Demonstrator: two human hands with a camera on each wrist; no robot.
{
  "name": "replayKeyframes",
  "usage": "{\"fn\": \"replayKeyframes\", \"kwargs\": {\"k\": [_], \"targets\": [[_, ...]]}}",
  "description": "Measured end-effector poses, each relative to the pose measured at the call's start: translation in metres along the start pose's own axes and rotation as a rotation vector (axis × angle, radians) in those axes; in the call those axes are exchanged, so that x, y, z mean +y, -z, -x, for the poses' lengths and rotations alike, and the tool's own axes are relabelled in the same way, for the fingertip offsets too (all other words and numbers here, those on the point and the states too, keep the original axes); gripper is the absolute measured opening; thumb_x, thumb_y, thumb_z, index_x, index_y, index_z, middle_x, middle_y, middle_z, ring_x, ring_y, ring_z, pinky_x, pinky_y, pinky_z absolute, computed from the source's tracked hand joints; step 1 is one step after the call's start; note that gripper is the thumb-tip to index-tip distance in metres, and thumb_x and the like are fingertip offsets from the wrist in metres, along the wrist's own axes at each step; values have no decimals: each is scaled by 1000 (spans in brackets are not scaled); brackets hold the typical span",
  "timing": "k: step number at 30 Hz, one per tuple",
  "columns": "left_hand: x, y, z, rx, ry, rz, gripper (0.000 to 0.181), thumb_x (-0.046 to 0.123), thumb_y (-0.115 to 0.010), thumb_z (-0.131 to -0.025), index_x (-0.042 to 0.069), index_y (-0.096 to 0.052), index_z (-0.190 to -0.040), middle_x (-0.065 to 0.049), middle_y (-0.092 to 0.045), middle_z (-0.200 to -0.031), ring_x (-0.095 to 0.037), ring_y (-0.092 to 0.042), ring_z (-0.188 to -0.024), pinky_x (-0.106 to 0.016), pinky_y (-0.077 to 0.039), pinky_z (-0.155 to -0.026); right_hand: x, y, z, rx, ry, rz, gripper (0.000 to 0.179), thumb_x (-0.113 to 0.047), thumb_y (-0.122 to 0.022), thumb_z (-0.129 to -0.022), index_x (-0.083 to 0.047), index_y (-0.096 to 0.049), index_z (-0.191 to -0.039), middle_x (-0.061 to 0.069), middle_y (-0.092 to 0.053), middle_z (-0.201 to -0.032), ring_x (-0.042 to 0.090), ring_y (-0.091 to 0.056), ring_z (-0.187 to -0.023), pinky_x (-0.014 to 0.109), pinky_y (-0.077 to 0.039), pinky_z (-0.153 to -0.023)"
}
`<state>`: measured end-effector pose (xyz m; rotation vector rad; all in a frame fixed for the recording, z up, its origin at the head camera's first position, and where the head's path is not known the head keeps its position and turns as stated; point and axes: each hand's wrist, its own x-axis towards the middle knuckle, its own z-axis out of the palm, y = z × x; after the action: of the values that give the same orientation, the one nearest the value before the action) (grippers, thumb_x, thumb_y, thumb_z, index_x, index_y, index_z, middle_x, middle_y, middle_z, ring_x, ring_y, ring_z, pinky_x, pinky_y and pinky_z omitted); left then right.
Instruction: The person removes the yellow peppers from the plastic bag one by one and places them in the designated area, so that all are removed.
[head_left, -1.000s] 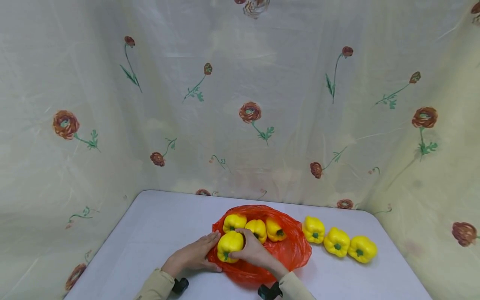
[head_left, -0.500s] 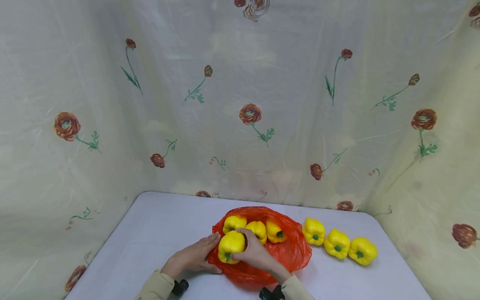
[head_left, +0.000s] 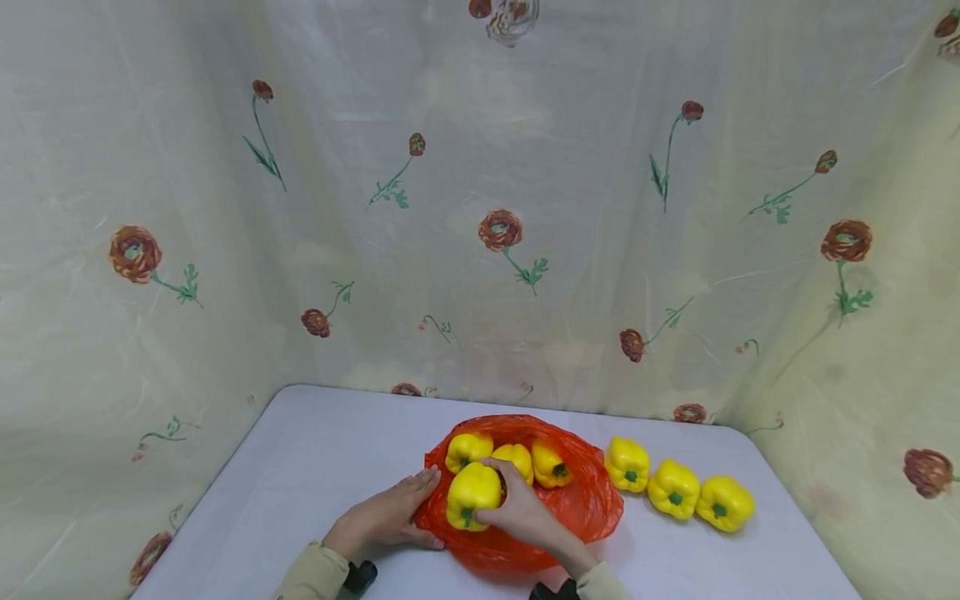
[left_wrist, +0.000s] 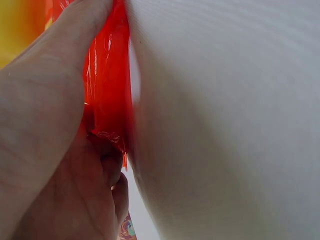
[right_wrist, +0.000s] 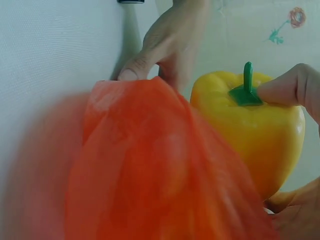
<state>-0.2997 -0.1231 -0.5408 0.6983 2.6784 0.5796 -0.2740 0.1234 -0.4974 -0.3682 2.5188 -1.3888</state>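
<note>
A red plastic bag (head_left: 577, 508) lies spread with its mouth upward on the table. Inside it sit three yellow bell peppers, among them the back-left bell pepper (head_left: 467, 450) and the right-hand bell pepper (head_left: 551, 463). My right hand (head_left: 521, 510) grips another yellow bell pepper (head_left: 471, 493) over the bag's left part, thumb by its green stem (right_wrist: 246, 90). My left hand (head_left: 386, 510) holds the bag's left edge; in the left wrist view the red film (left_wrist: 107, 80) passes between thumb and fingers, and some fingers are hidden.
Three more yellow bell peppers stand in a slanting row right of the bag: one close to it (head_left: 627, 463), a middle one (head_left: 674, 488) and an outer one (head_left: 724, 503). The white table (head_left: 330, 442) meets a flower-printed curtain (head_left: 555, 333) behind and at both sides.
My right hand has moved slightly to the right with the bell pepper in its grip, away from the left hand. The left hand stays on the bag's edge.
</note>
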Motion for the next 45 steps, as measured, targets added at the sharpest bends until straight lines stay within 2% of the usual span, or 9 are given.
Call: {"fn": "replayKeyframes", "kwargs": {"k": [11,28,36,40,45], "targets": [[2,-2,-2,-1,17,-7,109,68,-69,-72,11,-24,-154,-8,-24,-161,-33,-27,-146,-51,-28,-117,-1,19,16,7,-25,-9,82,-31,-80,-73,-16,-38,-141,12,-45,-133,27,-50,-108,47,-51,-91],[0,-5,-1,3,8,-19,109,68,-68,-73,11,-23,-154,-8,-22,-161,-31,-26,-146,-50,-28,-117,10,47,37,46,-50,9,79,-29,-80,-73,-20,-40,-140,11,-45,-137,27,-49,-112,48,-51,-93],[0,-4,-1,1,1,-14,109,68,-68,-74,10,-22,-154,-9,-21,-161,-31,-25,-147,-50,-28,-117,15,72,53,110,-110,19,77,-26,-78,-73,-20,-40,-141,10,-47,-135,25,-50,-109,43,-53,-88],[0,-4,0,3,-3,-24,109,69,-66,-74,10,-21,-154,-9,-21,-161,-31,-25,-147,-50,-28,-117,21,87,60,154,-132,6,78,-24,-77,-72,-21,-41,-141,10,-47,-136,25,-50,-110,43,-51,-90],[0,-4,0,5,-6,-28,110,70,-66,-74,10,-21,-154,-9,-20,-161,-31,-24,-147,-49,-27,-118,30,105,70,189,-148,44,80,-25,-75,-73,-20,-38,-144,13,-43,-143,28,-48,-115,44,-48,-93]]}}
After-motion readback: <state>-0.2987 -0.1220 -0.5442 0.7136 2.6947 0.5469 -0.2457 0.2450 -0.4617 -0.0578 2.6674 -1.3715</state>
